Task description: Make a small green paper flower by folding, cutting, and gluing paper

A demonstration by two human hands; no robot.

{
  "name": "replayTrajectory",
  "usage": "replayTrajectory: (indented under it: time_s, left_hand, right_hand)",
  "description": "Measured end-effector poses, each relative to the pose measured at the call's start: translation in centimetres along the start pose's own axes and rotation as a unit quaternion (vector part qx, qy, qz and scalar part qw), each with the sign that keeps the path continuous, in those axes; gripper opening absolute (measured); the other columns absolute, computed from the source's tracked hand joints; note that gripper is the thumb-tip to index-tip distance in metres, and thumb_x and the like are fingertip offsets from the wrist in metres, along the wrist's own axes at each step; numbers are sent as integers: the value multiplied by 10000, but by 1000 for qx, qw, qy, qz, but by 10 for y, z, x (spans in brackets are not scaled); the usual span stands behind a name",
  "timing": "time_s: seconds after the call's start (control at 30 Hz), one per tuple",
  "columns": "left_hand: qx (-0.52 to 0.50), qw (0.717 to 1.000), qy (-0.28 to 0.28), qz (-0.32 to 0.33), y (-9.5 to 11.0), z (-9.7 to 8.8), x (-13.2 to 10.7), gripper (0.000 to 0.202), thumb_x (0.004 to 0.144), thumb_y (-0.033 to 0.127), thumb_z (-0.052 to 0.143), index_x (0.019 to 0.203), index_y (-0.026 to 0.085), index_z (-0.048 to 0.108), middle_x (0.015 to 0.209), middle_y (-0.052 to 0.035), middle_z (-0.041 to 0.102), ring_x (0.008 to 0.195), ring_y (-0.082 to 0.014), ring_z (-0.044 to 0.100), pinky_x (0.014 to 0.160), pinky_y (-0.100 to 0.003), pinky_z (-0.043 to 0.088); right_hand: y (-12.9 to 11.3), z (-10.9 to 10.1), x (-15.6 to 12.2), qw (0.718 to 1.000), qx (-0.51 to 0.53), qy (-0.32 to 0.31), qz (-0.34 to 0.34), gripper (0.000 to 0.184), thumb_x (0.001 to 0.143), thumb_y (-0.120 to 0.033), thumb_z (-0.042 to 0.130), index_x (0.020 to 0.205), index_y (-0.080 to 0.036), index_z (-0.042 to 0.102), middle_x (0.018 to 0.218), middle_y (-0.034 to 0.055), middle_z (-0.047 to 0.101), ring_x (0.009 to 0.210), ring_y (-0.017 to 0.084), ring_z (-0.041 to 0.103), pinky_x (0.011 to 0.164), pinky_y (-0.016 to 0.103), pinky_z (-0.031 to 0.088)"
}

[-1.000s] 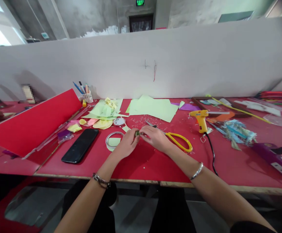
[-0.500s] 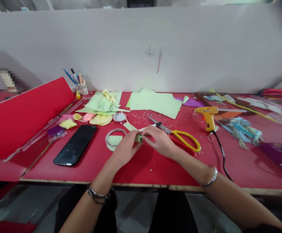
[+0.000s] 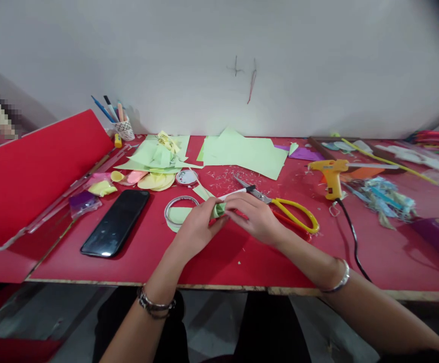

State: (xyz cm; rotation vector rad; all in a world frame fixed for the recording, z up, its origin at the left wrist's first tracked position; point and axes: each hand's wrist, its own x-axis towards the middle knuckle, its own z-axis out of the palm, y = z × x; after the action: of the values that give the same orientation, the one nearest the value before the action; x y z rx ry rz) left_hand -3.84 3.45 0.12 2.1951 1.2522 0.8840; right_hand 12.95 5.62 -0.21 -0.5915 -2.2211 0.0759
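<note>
Between my two hands is a small piece of light green paper (image 3: 219, 209), rolled or folded, with a darker green inside. My left hand (image 3: 197, 222) grips its left end with closed fingers. The fingers of my right hand (image 3: 252, 218) pinch its right side and hide part of it. Just behind the hands lie a black-capped white pen (image 3: 238, 192) and scissors with yellow and red handles (image 3: 297, 214). Left of my left hand, a roll of tape (image 3: 169, 207) rests on a light green paper piece (image 3: 179, 216).
A black phone (image 3: 116, 224) lies left on the red table (image 3: 143, 269). Green paper sheets (image 3: 242, 154) and a pen cup (image 3: 124, 130) stand at the back. A yellow glue gun (image 3: 331, 176) is at right, its black cord running to the front edge. A red board (image 3: 41, 176) leans left.
The view has tilted down slightly. Both hands stay together on the green paper, and a little more of it shows between them.
</note>
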Motion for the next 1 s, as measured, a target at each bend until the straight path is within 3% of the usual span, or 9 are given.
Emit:
replayTrajectory:
  time_s: [0.1, 0.2, 0.33, 0.43, 0.6, 0.77, 0.9, 1.0]
  left_hand:
    - [-25, 999, -4, 22, -1, -1, 0, 103, 808, 189, 467, 910, 178, 458, 824, -29, 563, 746, -151, 545, 637, -230, 390]
    - [-51, 998, -30, 8, -1, -3, -2, 115, 831, 205, 427, 944, 189, 423, 731, 7, 535, 645, -131, 529, 574, -213, 367]
    - [-34, 999, -37, -13, 0, -3, -3, 183, 810, 243, 475, 974, 194, 410, 696, 25, 511, 612, -131, 514, 532, -204, 326]
    - [-23, 999, -24, 0, 2, -3, -2, 219, 784, 247, 512, 976, 186, 424, 757, 9, 535, 660, -136, 518, 566, -214, 336]
    - [-49, 998, -27, -1, 4, -4, -2, 73, 790, 243, 482, 811, 181, 449, 690, 19, 510, 624, -124, 488, 563, -219, 341]
    - [-198, 968, -132, -75, 5, -7, -6, 141, 809, 282, 465, 909, 202, 407, 651, 54, 460, 491, -87, 457, 479, -202, 367]
    - [-159, 982, -86, -50, 5, -8, -5, 135, 782, 250, 507, 880, 187, 439, 738, 27, 486, 646, -105, 474, 574, -204, 398]
    - [-129, 989, -71, -31, 5, -9, -4, 150, 775, 242, 520, 897, 182, 456, 741, 28, 502, 651, -104, 461, 587, -200, 387]
  right_hand:
    - [-1, -5, 0, 997, -59, -16, -39, 115, 868, -148, 434, 905, -163, 541, 931, 85, 620, 880, 160, 567, 761, 294, 506]
    - [-3, -11, 2, 988, -113, -40, -98, 161, 879, -124, 393, 925, -143, 546, 970, 104, 628, 887, 172, 565, 744, 297, 508]
    - [-6, -14, 5, 982, -116, -38, -147, 195, 895, -127, 355, 920, -133, 549, 949, 104, 639, 899, 167, 570, 754, 285, 507]
    - [-7, -12, 5, 983, -98, -30, -150, 193, 896, -132, 355, 888, -133, 548, 902, 99, 644, 877, 156, 575, 739, 276, 512]
    - [-5, -10, 2, 987, -78, -27, -140, 143, 874, -126, 405, 904, -132, 545, 974, 120, 630, 911, 166, 570, 751, 294, 514]
    - [-5, -11, 1, 987, -60, -36, -145, 144, 881, -156, 401, 900, -158, 544, 990, 109, 624, 911, 159, 563, 745, 291, 517]
    - [-6, -12, 0, 985, -74, -36, -151, 154, 880, -139, 391, 897, -161, 543, 977, 105, 626, 884, 157, 562, 728, 291, 514]
    - [-5, -12, 0, 985, -76, -34, -151, 139, 874, -133, 410, 923, -155, 538, 969, 100, 629, 902, 162, 565, 756, 294, 507]
